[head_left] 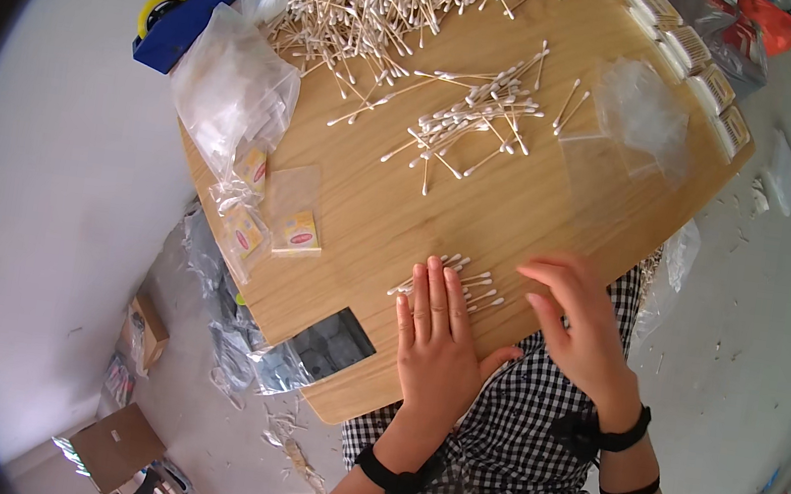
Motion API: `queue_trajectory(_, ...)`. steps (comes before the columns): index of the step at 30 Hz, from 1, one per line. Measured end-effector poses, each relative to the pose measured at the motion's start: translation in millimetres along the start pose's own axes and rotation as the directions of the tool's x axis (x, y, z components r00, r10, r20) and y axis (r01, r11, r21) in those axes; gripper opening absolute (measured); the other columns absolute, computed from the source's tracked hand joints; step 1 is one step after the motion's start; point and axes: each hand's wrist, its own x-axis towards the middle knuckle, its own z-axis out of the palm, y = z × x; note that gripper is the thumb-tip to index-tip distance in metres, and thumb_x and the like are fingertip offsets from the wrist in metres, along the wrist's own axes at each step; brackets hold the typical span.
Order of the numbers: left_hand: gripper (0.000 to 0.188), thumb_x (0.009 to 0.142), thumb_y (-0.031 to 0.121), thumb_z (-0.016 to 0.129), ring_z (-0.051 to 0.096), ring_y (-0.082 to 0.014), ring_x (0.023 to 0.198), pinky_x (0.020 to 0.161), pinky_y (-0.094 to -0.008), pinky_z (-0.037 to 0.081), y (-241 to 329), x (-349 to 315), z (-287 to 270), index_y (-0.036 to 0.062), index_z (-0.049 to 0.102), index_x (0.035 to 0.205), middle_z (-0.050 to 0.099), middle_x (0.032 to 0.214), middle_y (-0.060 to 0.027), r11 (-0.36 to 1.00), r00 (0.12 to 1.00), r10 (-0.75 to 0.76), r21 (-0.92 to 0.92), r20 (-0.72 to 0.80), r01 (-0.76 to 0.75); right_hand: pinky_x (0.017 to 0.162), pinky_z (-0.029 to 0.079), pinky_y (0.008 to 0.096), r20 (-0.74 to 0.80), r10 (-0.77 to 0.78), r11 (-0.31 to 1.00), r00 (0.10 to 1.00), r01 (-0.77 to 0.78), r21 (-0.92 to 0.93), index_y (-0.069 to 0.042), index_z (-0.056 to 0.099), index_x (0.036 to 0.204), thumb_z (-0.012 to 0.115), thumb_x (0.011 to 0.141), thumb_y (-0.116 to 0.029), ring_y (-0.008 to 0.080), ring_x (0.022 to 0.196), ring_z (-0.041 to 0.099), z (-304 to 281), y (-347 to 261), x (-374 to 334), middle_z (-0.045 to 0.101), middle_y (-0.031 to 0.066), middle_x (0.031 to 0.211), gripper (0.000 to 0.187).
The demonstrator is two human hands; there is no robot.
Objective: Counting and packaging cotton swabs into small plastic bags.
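My left hand (pixel 435 347) lies flat near the table's front edge, fingers stretched out over a small bunch of cotton swabs (pixel 481 293). White tips poke out on both sides of its fingers; the middle of the bunch is hidden. To its right, my right hand (pixel 574 316) hovers slightly blurred with thumb and fingers apart and nothing between them. Farther back, a loose group of cotton swabs (pixel 477 118) lies crisscrossed on the wooden table (pixel 360 212). A much larger heap of cotton swabs (pixel 377 5) covers the far side.
On the left are a blue tape dispenser (pixel 180 24), a clear plastic bag (pixel 238 76) and small bags with yellow labels (pixel 300 231). A dark flat phone-like object (pixel 335 342) lies at the front left edge. Clear bags (pixel 642 120) and a row of packs (pixel 707 83) sit at right.
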Motion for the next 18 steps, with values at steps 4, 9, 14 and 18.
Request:
queue_trajectory(4,0.114,0.079,0.071,0.055,0.015,-0.0431,0.146,0.116,-0.0563,0.016,-4,18,-6,-0.0128,0.018,0.147,0.018,0.156,-0.0294,1.0,0.999,-0.028,0.011,-0.016,0.028,0.095,0.045,0.0389,-0.054,-0.016,0.995,0.998,0.021,0.1,-0.002,0.059,0.115,0.059,0.091,-0.003,0.0314,0.11,0.057,26,-1,17,0.06,0.015,0.116,0.024)
queue_trajectory(9,0.084,0.098,0.05,0.046,0.013,-0.0351,0.149,0.119,-0.0524,0.011,-28,15,-14,-0.0037,0.012,0.152,0.015,0.159,-0.0225,0.766,0.945,-0.242,-0.641,-0.221,0.046,0.111,0.035,0.0393,-0.15,0.175,0.814,0.973,-0.057,0.578,0.001,0.046,0.135,0.05,0.101,-0.017,0.0277,0.133,0.045,52,7,15,0.048,0.0165,0.141,0.038)
queue_trajectory(14,0.076,0.102,0.052,0.033,0.01,-0.0298,0.149,0.121,-0.0446,0.005,-26,13,-12,0.0022,0.007,0.155,0.013,0.161,-0.0189,0.288,0.841,-0.49,-0.953,-0.229,-0.092,0.117,0.024,0.041,-0.16,0.191,0.706,0.968,-0.023,0.707,0.006,0.035,0.141,0.043,0.104,-0.028,0.027,0.141,0.033,75,-13,18,0.038,0.0192,0.147,0.051)
queue_trajectory(18,0.078,0.103,0.051,0.029,0.006,-0.0328,0.15,0.12,-0.0466,0.006,-22,20,-10,0.0009,-0.002,0.154,0.008,0.161,-0.0214,0.089,0.85,-0.483,-0.977,-0.211,-0.192,0.118,0.021,0.0408,-0.144,0.187,0.617,0.972,-0.003,0.787,0.007,0.033,0.142,0.042,0.105,-0.029,0.0272,0.142,0.031,85,-19,23,0.037,0.0197,0.148,0.053)
